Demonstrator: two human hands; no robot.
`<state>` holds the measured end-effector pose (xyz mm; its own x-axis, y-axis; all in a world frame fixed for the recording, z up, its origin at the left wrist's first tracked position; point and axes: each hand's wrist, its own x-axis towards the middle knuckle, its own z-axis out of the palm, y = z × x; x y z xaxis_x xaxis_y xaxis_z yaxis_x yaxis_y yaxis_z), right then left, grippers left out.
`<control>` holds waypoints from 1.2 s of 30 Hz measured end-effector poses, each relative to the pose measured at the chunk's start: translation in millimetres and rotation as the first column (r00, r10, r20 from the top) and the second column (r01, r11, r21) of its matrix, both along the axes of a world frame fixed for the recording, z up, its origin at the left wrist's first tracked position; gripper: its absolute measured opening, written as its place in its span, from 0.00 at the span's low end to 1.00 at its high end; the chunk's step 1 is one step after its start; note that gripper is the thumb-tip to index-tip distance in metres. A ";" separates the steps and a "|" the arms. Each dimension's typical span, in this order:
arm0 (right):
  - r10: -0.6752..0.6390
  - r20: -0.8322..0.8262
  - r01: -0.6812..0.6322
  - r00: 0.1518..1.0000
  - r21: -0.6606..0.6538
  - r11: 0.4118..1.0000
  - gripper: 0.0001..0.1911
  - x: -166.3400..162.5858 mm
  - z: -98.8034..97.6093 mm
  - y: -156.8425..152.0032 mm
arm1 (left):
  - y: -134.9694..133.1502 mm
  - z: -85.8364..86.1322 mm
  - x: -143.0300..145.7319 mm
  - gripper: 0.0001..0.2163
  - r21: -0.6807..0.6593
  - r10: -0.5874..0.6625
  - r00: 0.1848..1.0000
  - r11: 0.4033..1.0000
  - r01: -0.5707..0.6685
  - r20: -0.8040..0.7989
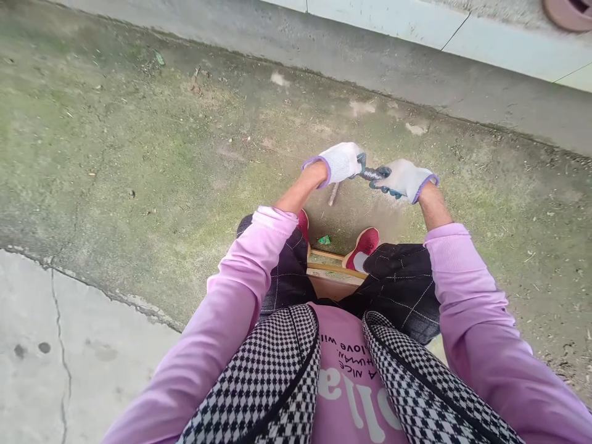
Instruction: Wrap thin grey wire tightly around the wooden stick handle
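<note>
Both my hands wear white knit gloves with dark coated fingers and purple cuffs. My left hand point(340, 161) and my right hand point(403, 179) meet in front of my knees, fingers curled. They grip a short dark object point(370, 174) between them; I cannot tell what it is. A thin stick or handle point(333, 194) shows just below my left hand, slanting down to the ground. I sit low, with my red shoes point(363, 246) on the mossy concrete.
A wooden stool edge point(335, 269) shows between my legs. A small green scrap point(324, 239) lies by my feet. A concrete curb point(416, 68) runs along the far side. Cracked pale slab point(60, 357) lies at the lower left.
</note>
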<state>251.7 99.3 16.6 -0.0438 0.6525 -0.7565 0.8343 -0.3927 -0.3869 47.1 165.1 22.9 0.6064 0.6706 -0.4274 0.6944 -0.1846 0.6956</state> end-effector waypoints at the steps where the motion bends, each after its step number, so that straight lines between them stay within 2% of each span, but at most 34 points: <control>1: -0.040 0.008 0.039 0.999 0.008 0.999 0.08 -0.4 1.0 1.4 | 1.5 0.1 -0.6 0.10 0.009 0.020 1.000 1.000 -0.020 0.023; 4: -0.090 0.039 0.088 0.995 0.036 0.995 0.08 -3.8 4.2 4.3 | 5.3 0.2 -4.2 0.09 0.048 0.053 0.998 0.997 -0.055 0.045; 9: 0.073 0.171 -0.075 0.983 0.009 0.997 0.15 -7.9 5.2 8.6 | 3.0 -5.6 -3.5 0.10 0.151 0.000 0.992 0.988 0.019 -0.123; 12: 0.070 0.201 -0.079 0.977 0.042 0.996 0.16 -5.9 3.9 12.0 | -0.1 -11.4 1.7 0.13 0.086 0.036 0.994 0.996 -0.028 -0.100; 14: -0.005 0.171 -0.010 0.985 0.084 0.996 0.14 -4.7 4.4 12.3 | -2.9 -13.1 5.1 0.14 -0.071 0.149 0.989 0.986 -0.148 0.005; 16: -0.119 0.090 0.107 0.989 0.130 0.986 0.08 -5.4 7.3 8.8 | -7.3 -11.4 7.1 0.12 -0.238 0.280 0.954 0.939 -0.247 0.112; 18: -0.275 -0.062 0.281 0.960 0.161 0.946 0.06 -8.3 12.7 0.9 | -12.9 -5.9 6.8 0.09 -0.346 0.389 0.897 0.888 -0.305 0.208; 21: -0.450 -0.337 0.515 0.827 0.132 0.847 0.11 -15.0 23.1 -17.1 | -21.3 7.9 0.9 0.07 -0.432 0.498 0.801 0.835 -0.340 0.333; 23: -0.494 -0.485 0.601 0.721 0.083 0.795 0.15 -20.5 29.7 -31.3 | -27.0 19.0 -6.2 0.07 -0.456 0.517 0.768 0.826 -0.332 0.377; 27: -0.510 -0.606 0.645 0.610 0.006 0.764 0.13 -36.7 38.7 -62.6 | -44.9 38.3 -25.9 0.03 -0.436 0.466 0.800 0.852 -0.290 0.379; 29: -0.493 -0.651 0.608 0.577 -0.060 0.792 0.11 -47.2 40.2 -79.6 | -57.8 43.2 -37.5 0.06 -0.423 0.471 0.814 0.850 -0.315 0.339; 32: -0.452 -0.688 0.568 0.568 -0.069 0.820 0.13 -62.6 38.8 -106.1 | -77.3 46.0 -55.1 0.09 -0.427 0.433 0.867 0.852 -0.304 0.248; 34: -0.425 -0.717 0.542 0.553 -0.078 0.837 0.17 -71.0 36.1 -122.2 | -87.2 47.7 -64.8 0.11 -0.428 0.365 0.908 0.868 -0.252 0.207; 36: -0.401 -0.746 0.525 0.532 -0.081 0.847 0.20 -77.4 31.9 -133.3 | -93.0 49.6 -71.2 0.15 -0.438 0.334 0.905 0.877 -0.197 0.263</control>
<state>174.3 -34.0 48.6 -0.1836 0.8340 -0.5203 -0.0191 -0.5323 -0.8464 -24.1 72.1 72.5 0.5779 0.6437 -0.5016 0.4028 0.3096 0.8613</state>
